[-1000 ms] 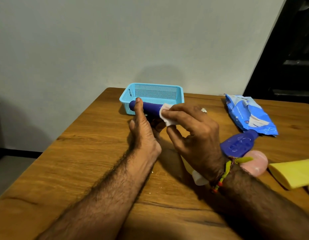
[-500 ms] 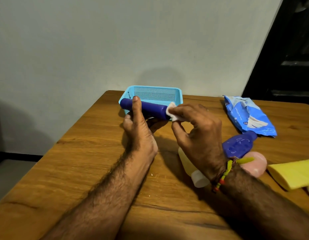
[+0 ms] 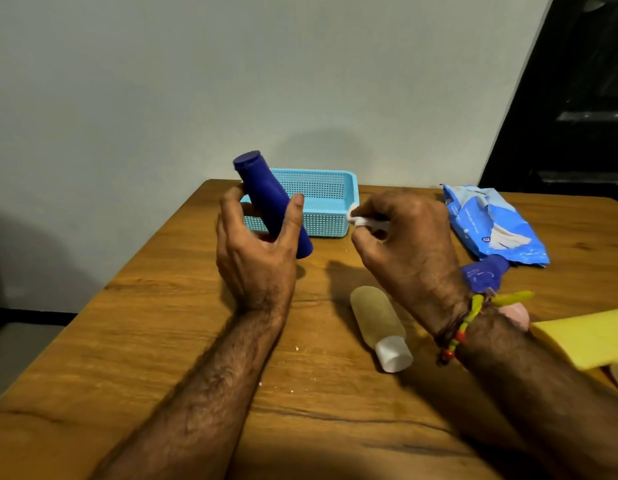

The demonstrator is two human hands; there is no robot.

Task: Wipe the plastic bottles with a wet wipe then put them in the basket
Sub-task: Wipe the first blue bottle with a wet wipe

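The wooden worktop (image 3: 196, 341) fills my view, running back to a grey wall. At its far edge sits one light-blue mesh basket (image 3: 321, 202), nothing visible inside it from here. Far right lies one blue pack of wet wipes (image 3: 491, 223). Near right a yellow bottle (image 3: 587, 337) lies partly out of view, with something pink (image 3: 517, 315) tucked behind my right wrist; I cannot tell what it is. In the middle, just beside my right forearm, lies a pale amber bottle with a white cap (image 3: 378, 318), and beyond my wrist a second blue bottle (image 3: 482, 275).

My left hand (image 3: 255, 251) grasps the dark blue bottle (image 3: 271, 202), tilted with its flat end up, raised in front of the basket's left end. My right hand (image 3: 404, 244) pinches a small crumpled wet wipe (image 3: 361, 220), held apart from the bottle.

I judge the wiping of this bottle is finishing, so the next move calls for carrying it over the rim and setting it down inside. That makes four plain bottles: one in hand, three waiting.
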